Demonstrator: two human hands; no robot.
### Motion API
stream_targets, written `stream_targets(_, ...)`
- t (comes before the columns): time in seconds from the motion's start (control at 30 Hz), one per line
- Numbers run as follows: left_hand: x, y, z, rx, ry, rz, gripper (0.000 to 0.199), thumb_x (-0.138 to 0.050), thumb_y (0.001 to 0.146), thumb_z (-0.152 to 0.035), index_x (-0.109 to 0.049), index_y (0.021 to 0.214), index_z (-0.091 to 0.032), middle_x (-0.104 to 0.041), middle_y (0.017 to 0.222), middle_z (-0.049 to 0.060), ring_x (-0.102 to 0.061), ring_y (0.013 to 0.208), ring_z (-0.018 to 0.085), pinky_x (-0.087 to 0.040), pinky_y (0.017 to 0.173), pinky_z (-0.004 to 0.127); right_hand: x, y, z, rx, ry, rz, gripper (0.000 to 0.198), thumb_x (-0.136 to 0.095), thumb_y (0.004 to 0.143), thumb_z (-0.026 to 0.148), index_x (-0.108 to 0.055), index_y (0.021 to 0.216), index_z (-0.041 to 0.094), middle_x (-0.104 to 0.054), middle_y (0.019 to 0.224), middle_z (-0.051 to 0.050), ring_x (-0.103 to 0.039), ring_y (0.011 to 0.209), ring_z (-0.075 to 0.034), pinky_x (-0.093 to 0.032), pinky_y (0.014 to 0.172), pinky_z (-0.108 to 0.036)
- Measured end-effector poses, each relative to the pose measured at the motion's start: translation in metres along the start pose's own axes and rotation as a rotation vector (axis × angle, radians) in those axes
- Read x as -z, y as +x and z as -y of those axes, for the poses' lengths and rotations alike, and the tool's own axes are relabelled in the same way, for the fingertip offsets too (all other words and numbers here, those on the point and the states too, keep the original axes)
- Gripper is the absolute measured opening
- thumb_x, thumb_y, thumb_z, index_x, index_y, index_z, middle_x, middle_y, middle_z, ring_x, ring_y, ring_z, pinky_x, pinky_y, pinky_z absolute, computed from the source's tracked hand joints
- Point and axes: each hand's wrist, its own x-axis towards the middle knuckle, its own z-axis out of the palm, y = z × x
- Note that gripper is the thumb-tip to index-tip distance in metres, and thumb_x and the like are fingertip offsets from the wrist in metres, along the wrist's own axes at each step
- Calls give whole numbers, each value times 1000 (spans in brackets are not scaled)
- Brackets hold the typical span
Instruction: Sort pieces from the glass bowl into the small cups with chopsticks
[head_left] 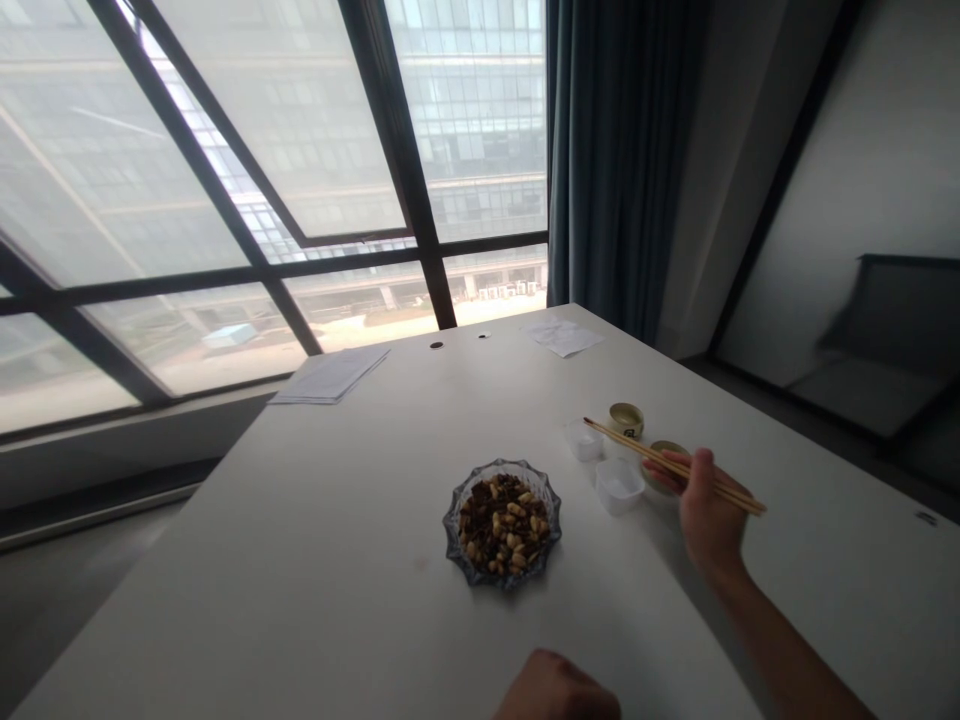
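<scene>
The bowl (453, 532) is see-through and grayish, with a wavy, pointy rim like a star. It sits on the smooth white surface (322, 570), in front of the person. It is full of bumpy bits (504, 528), some tan like nuts and some dark brown.

The right hand (709, 510) grips thin wooden chopsticks (634, 443), thumb on top. They slant up and left, and their dark tips point over the farther clear cup (584, 443). The left hand (559, 690) is at the bottom edge, near the bowl. Its fingers are hidden, so I cannot tell if it is closed.

Another clear cup (620, 490) has a boxy shape. A little round cup (626, 415) has a dark mark. The right hand and chopsticks partly hide a second round cup (666, 447). Flat papers (330, 378) and a wrinkly white sheet (562, 336) lie farther back.
</scene>
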Motion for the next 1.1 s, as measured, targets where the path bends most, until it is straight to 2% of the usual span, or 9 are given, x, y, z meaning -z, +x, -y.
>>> stream_targets(0.13,1,0,-1,-4,8,-5,54,-66,92,-37,-27,59,-21,-20,52,-9,-22,45,6,-17,47,24,0,1,-2,-21,30,10,58,-67,90,67,-74,86,9,-78,73,-15,-79,63,-28,-66,57,-37)
stream_targets(0.43,2,1,-2,-12,21,0,50,-66,92,-34,-30,59,-21,-21,51,-9,-23,43,6,-16,45,24,-4,-10,5,-20,57,49,56,-67,91,66,-74,85,11,-79,74,-13,-80,67,-29,-68,60,-36)
stream_targets(0.57,2,2,-2,-23,19,14,47,-71,86,-22,-33,59,-20,-25,51,-10,-26,43,5,-17,45,23,-8,-27,7,-32,52,168,55,-66,92,66,-76,85,12,-80,73,-14,-81,67,-30,-67,57,-35)
stream_targets(0.73,0,4,1,-36,28,10,49,-77,77,-11,-33,58,-19,-25,49,-11,-25,41,4,-15,43,23,-10,-49,3,-62,33,408,56,-61,95,66,-80,90,13,-82,78,-14,-81,72,-30,-68,60,-37)
stream_targets(0.97,-4,5,7,-57,49,38,44,-72,87,-19,-39,59,-19,-30,50,-10,-32,42,4,-22,45,19,-13,-63,-7,-97,7,637,48,-65,96,59,-81,102,15,-83,93,-14,-82,88,-32,-70,69,-40)
stream_targets(1.1,-4,0,7,-38,60,39,38,-69,93,-25,-45,63,-19,-39,53,-9,-37,46,5,-26,48,19,-19,-68,-14,-104,-9,680,45,-65,96,57,-81,103,16,-83,97,-14,-81,91,-32,-70,71,-39)
